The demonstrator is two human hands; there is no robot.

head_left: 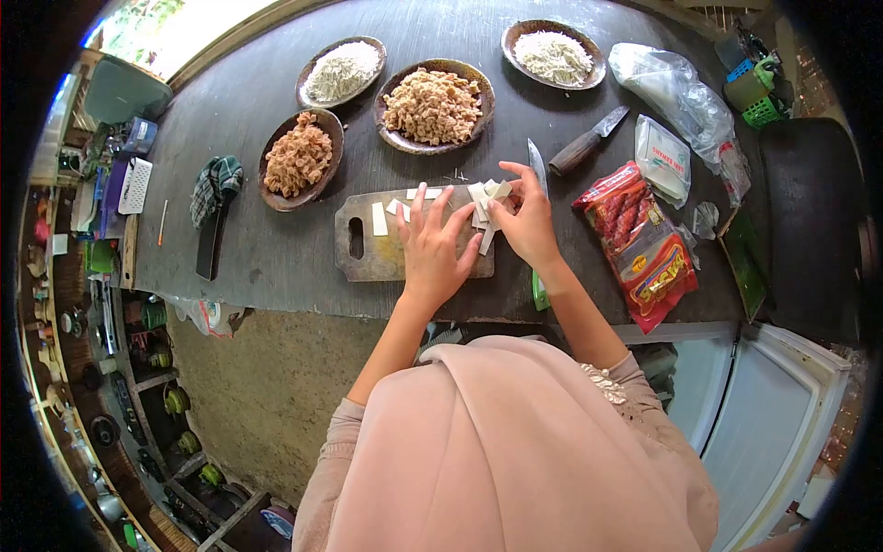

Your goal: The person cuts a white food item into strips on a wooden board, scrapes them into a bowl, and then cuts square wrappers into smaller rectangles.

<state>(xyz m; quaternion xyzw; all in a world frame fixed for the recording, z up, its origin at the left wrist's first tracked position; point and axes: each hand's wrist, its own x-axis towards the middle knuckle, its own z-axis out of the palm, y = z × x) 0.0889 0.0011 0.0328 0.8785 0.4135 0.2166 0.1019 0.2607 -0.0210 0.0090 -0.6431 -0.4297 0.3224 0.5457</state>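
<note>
A wooden cutting board (368,262) with a handle slot lies near the table's front edge. Flat white strips (379,219) are scattered on its left part, and more white strips (485,195) are heaped at its right end. My left hand (434,248) rests over the board's middle, fingers spread, with nothing visible in it. At the heap, my right hand (527,224) has its thumb and bent fingers against several strips, the index finger raised. Partly beneath this hand is a knife (537,164) with a green handle; its middle is hidden.
Bowls of white shreds (342,72) and brown crumbled pieces (432,103) stand behind the board. To the right lie a wooden-handled knife (589,141), a red food packet (636,244) and clear plastic bags (676,87). A dark blade with cloth (213,230) lies left.
</note>
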